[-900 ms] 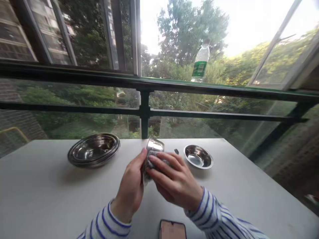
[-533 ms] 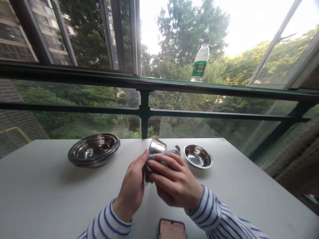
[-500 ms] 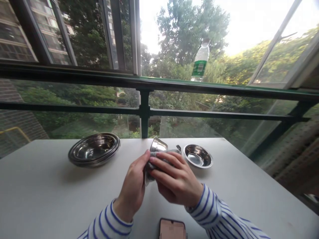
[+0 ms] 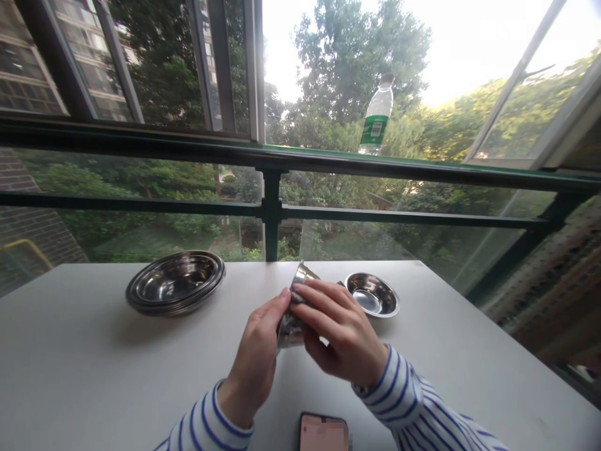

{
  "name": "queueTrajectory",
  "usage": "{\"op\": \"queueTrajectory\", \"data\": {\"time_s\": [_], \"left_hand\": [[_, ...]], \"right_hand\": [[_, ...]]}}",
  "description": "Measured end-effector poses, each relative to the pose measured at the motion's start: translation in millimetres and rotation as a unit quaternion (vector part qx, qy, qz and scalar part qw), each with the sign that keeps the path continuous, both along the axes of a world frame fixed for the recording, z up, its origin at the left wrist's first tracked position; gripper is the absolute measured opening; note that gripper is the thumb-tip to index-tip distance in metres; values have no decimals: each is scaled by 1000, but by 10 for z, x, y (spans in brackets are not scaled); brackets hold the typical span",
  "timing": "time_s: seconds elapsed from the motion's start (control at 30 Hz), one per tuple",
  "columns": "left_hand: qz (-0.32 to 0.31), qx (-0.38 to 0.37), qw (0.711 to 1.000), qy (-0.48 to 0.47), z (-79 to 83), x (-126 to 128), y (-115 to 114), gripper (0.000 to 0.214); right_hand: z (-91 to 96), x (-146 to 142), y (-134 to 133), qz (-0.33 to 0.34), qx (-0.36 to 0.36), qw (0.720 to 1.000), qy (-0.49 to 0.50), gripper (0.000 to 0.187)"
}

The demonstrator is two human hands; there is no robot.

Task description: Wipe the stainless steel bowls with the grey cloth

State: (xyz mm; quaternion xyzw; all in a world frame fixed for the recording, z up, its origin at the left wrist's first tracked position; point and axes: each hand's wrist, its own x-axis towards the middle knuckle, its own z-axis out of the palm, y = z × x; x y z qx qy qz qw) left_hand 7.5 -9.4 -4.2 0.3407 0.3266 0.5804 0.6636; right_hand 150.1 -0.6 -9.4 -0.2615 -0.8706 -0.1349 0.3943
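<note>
A shiny stainless steel bowl (image 4: pixel 292 331) is turned on its side above the middle of the table. My left hand (image 4: pixel 256 354) grips its left edge, thumb uppermost. Across the bowl's outer side lie the bent fingers of my right hand (image 4: pixel 335 329). Under them is a grey cloth-like piece, almost wholly hidden now; a small dark tip (image 4: pixel 340 284) shows beyond the knuckles. Just right of that hand, a small steel bowl (image 4: pixel 373 295) stands upright. To the left sits a stack of wider steel bowls (image 4: pixel 176 285).
A phone (image 4: pixel 323 432) lies at the near edge of the white table (image 4: pixel 70 363). Behind the table runs a dark green railing (image 4: pixel 399 168) with glass panels, and a clear bottle with a green label (image 4: pixel 375 128) stands on the ledge there.
My right hand has shifted slightly right and down across the bowl, and its fingers have moved. The bowl has tilted a little in my left hand, and less grey material shows.
</note>
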Motion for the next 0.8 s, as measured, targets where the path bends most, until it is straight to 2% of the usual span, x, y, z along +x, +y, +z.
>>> {"op": "queueTrajectory", "data": {"time_s": [0.1,0.3,0.63,0.8], "left_hand": [[-15,10,1000,9,23,32,-27,26],[-7,18,1000,-4,64,-11,-12,25],[5,10,1000,-14,52,-17,2,24],[-7,0,1000,-4,87,-27,-8,23]], "right_hand": [[20,43,16,-31,-25,998,38,36],[-26,-40,-38,17,29,999,-19,34],[-23,-37,-24,21,59,997,-37,30],[16,-3,-9,-7,34,999,13,36]]}}
